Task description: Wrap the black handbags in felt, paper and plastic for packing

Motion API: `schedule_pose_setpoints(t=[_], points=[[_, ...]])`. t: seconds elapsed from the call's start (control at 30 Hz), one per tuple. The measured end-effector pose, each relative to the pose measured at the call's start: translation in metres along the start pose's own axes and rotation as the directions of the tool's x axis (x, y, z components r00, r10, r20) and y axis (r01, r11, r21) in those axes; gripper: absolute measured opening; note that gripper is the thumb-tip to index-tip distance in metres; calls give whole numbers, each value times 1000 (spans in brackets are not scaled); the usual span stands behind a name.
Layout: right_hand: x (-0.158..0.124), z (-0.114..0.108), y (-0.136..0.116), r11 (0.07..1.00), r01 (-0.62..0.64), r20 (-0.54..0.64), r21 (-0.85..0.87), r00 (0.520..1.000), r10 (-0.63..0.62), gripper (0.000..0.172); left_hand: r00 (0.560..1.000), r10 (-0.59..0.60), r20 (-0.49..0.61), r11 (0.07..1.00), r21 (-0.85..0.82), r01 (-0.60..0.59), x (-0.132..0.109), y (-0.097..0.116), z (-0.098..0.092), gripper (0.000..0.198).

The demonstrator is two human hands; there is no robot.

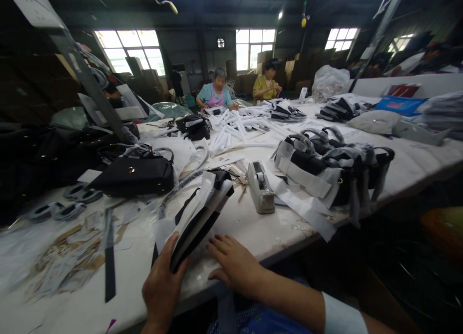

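My left hand (164,281) grips the near end of a black handbag (206,223) partly wrapped in white paper, thumb on one side and fingers on the other. The bag stands tilted on the table, its far end raised and leaning right. Just right of it, my right hand (237,264) lies with fingers stretched out over the table's front edge, holding nothing. A grey tape dispenser (261,187) stands beyond the bag, to its right. White paper strips (307,211) lie beside the dispenser and hang over the edge.
Several wrapped black bags (333,170) crowd the right side. A black handbag (135,175) lies at left, near a heap of tags (68,257) and a dark strip (109,261). White paper rolls (231,129) cover the middle. Two people (217,93) work across the table.
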State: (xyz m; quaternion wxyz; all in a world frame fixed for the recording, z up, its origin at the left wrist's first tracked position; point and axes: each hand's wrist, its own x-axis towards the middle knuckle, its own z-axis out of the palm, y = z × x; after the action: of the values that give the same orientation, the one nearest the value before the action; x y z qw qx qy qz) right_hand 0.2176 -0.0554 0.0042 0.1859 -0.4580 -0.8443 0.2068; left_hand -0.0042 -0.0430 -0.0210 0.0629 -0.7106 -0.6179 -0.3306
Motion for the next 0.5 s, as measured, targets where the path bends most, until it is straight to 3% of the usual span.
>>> schedule_pose_setpoints(t=[0.07, 0.13, 0.23, 0.3, 0.43, 0.5], points=[[17, 12, 9, 999, 48, 26, 1, 998, -48, 85, 1000, 11, -5, 1000, -7, -11, -1, -2, 2, 62], [31, 21, 18, 994, 112, 40, 11, 993, -112, 91, 999, 38, -3, 999, -10, -38, -3, -5, 4, 63], [48, 28, 27, 976, 220, 61, -1, 974, -219, 80, 991, 130, -11, 992, 11, -130, -5, -9, 9, 63], [52, 30, 29, 976, 216, 104, -19, 971, -213, 71, 978, 205, -27, 978, 42, -204, -5, -11, 12, 59], [40, 32, 36, 984, 143, 124, -105, 984, -130, 71, 936, 344, -74, 936, 110, -335, -3, -13, 14, 48], [29, 37, 46, 956, 229, 100, -183, 972, -214, 69, 922, 382, -65, 919, 135, -371, -1, -13, 13, 45]])
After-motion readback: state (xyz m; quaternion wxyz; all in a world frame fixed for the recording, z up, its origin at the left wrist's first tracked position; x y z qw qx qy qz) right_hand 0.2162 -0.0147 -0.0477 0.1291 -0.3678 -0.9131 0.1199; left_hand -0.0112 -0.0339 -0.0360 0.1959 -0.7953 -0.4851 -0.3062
